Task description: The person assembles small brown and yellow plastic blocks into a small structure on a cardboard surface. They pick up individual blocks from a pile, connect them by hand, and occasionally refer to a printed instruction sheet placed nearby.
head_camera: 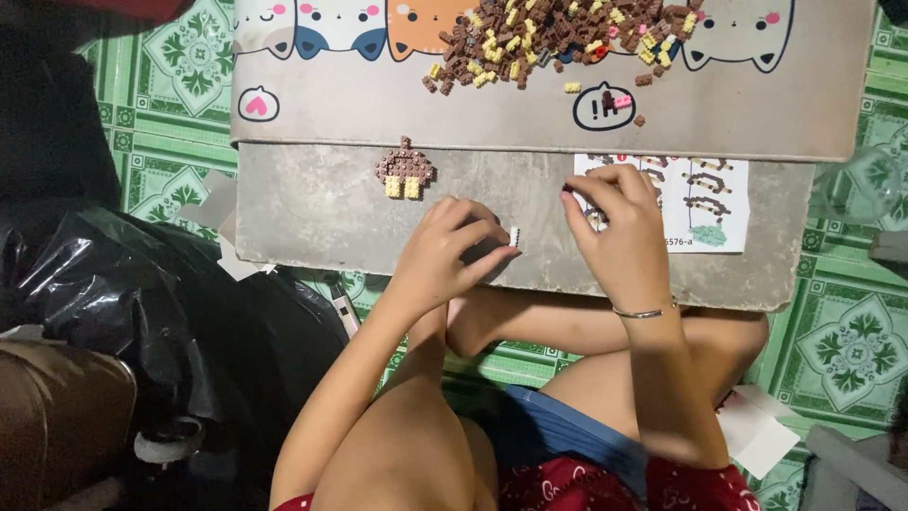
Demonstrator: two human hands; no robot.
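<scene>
White brick (515, 236) pinched in left hand (445, 254); right hand (619, 227) grip contents hidden.

Bare grey tabletop (312, 203) is left open on the near left, bounded on its right by a small brown and yellow brick model (405, 170), while the far edge is blocked by a heap of loose brown and yellow bricks (558, 38) and the right by a printed instruction sheet (705, 203).
</scene>
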